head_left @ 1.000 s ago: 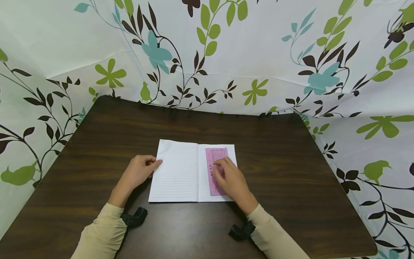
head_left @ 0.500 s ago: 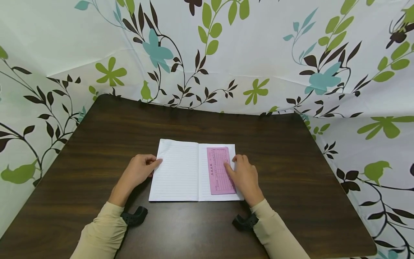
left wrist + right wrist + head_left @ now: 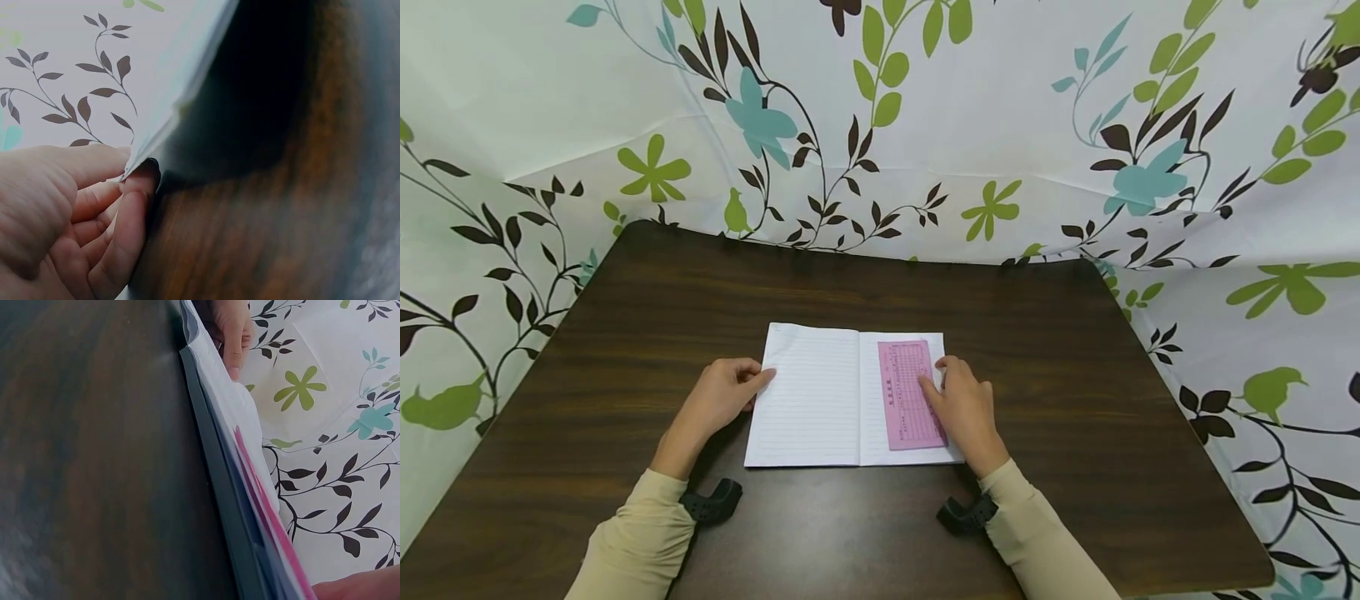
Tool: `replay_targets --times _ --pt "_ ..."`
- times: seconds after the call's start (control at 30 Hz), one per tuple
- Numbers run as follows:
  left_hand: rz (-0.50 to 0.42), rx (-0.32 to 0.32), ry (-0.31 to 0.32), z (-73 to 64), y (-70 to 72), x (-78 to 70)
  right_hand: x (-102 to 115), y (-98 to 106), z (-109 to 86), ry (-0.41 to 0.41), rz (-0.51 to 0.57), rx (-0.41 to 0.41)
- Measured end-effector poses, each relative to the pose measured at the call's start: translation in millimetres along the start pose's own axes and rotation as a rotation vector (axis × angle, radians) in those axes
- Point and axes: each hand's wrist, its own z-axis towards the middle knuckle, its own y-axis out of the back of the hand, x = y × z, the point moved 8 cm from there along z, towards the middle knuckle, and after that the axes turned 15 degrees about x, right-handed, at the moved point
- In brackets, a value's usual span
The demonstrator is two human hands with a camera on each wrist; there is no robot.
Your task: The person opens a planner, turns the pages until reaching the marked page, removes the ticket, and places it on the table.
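An open notebook [image 3: 805,400] with white ruled pages lies on the dark table. My left hand [image 3: 718,398] pinches its left edge; in the left wrist view, the thumb lies above the pages [image 3: 165,128] and the fingers below. A pink card [image 3: 910,400] printed with a grid lies on the right page. My right hand [image 3: 967,408] rests over the notebook's right edge, its thumb touching the card and its index fingertip on the page. Its other fingers are hidden. In the right wrist view, the pink card [image 3: 265,497] shows edge-on above the pages.
The brown wood-grain table [image 3: 1075,400] extends around the notebook. Behind it and along both sides hangs a white cloth [image 3: 1000,100] with leaf and flower prints. A black wrist device [image 3: 713,502] sits on the left wrist, another black wrist device [image 3: 967,514] on the right.
My right hand has moved from above the pink card to the notebook's right edge, uncovering most of the card. It has barely moved over the last half second. My left hand stays put.
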Motion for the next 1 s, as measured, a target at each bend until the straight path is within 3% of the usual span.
replay_targets --times 0.5,0.73,1.0 --pt "-0.009 0.007 -0.008 -0.4 -0.3 0.6 -2.0 1.2 1.4 0.034 0.022 -0.017" --pt "-0.014 0.013 -0.006 -1.4 -1.2 0.9 -15.5 9.3 6.2 0.077 0.176 0.068" --pt "-0.012 0.009 -0.017 -2.1 -0.1 -0.9 -55.9 35.1 13.9 0.113 0.324 0.19"
